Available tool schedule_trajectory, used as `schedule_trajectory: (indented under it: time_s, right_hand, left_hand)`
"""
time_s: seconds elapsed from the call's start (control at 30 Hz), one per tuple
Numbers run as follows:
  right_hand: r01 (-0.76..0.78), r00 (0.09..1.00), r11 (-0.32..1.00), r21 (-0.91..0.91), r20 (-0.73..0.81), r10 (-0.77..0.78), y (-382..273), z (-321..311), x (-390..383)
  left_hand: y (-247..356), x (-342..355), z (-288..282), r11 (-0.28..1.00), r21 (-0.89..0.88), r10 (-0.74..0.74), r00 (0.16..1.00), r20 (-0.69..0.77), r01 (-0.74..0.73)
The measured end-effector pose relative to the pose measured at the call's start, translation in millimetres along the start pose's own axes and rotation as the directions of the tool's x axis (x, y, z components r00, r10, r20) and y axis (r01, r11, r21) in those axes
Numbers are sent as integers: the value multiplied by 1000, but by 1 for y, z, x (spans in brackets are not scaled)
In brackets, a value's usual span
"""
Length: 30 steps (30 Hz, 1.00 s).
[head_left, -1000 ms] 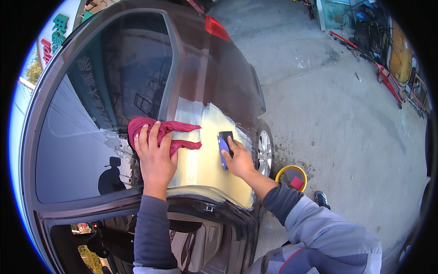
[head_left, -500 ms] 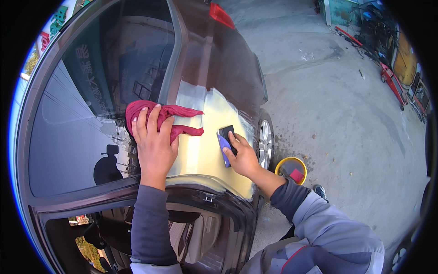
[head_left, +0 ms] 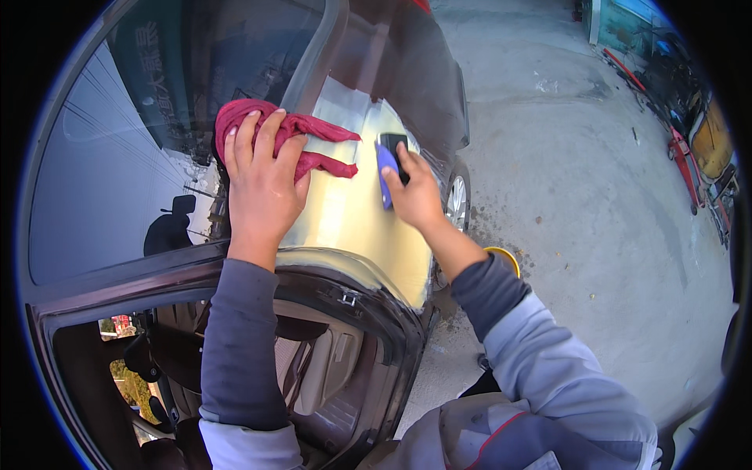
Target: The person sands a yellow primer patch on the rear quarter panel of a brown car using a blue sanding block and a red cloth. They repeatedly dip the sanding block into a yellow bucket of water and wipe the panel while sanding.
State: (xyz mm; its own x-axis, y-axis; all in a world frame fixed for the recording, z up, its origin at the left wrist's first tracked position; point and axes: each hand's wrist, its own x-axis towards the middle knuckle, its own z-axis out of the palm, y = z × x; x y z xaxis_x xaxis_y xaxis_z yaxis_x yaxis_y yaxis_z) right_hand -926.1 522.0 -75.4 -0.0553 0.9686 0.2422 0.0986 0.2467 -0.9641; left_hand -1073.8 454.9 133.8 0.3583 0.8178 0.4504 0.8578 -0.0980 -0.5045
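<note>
My left hand [head_left: 262,188] presses a crumpled dark-red cloth [head_left: 325,129] against the dark car window and the pillar beside it, its fingers curled over the fabric. Two loose ends of the cloth trail to the right across the car's rear side panel. My right hand [head_left: 419,196] grips a black sanding block [head_left: 394,146] with a purple-blue sheet along its left side. That block rests on a pale-yellow filler patch [head_left: 345,211] on the panel. Whitish, scuffed margins surround the patch, and brown paint lies beyond it. The block's underside is hidden.
Below the panel is an open door frame [head_left: 345,298] with the car seats inside. The rear wheel [head_left: 457,196] stands to the right. A yellow bucket [head_left: 511,258] is partly hidden by my right arm. Farther right, a red floor jack [head_left: 685,168] lies near clutter.
The view has shifted, so the car sits higher in it. My right hand has slid the sanding block farther up the filler patch. My left hand stays on the cloth.
</note>
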Motion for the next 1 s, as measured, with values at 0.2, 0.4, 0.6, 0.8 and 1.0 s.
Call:
schedule_trajectory:
  time_s: [0.2, 0.4, 0.6, 0.8, 1.0]
  right_hand:
    - [77, 992, 978, -193, 113, -56, -17, 0, -16]
    - [139, 988, 977, -161, -51, -149, -21, 3, 16]
    - [147, 989, 966, -214, 52, -139, -18, 10, 9]
    - [84, 996, 977, -198, -18, -90, -15, 9, 34]
    - [86, 991, 949, -302, 124, -51, -21, 10, 19]
  left_hand:
    - [-1, 0, 1, 1000, -13, 12, 1000, -11, -12]
    - [-2, -1, 1, 999, -32, 9, 1000, -5, -9]
    - [-2, -1, 2, 999, -39, 6, 1000, 8, -5]
    - [-2, -1, 2, 1000, -31, -1, 1000, 0, 1]
    - [-1, -1, 2, 1000, -16, -9, 1000, -3, 9]
